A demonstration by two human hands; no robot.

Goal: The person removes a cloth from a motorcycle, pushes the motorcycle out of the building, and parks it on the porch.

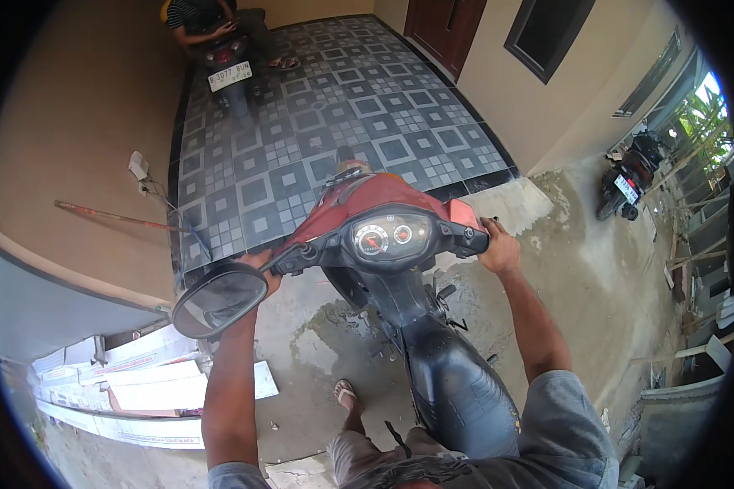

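Observation:
A red motorbike stands in front of me, seen from above on its left side. My right hand is closed around the right handlebar grip, next to the switch housing. At the left end of the handlebar, my left hand is wrapped around the grip, partly hidden by the round mirror. Between the grips sits the instrument panel with two dials. The black seat lies close to my body. My sandalled foot is on the concrete, left of the motorbike.
Ahead is a tiled porch, where a person sits on another motorbike. A red-handled pole leans by the left wall. Long white packages lie at left. A dark motorbike stands at right, near stacked wood.

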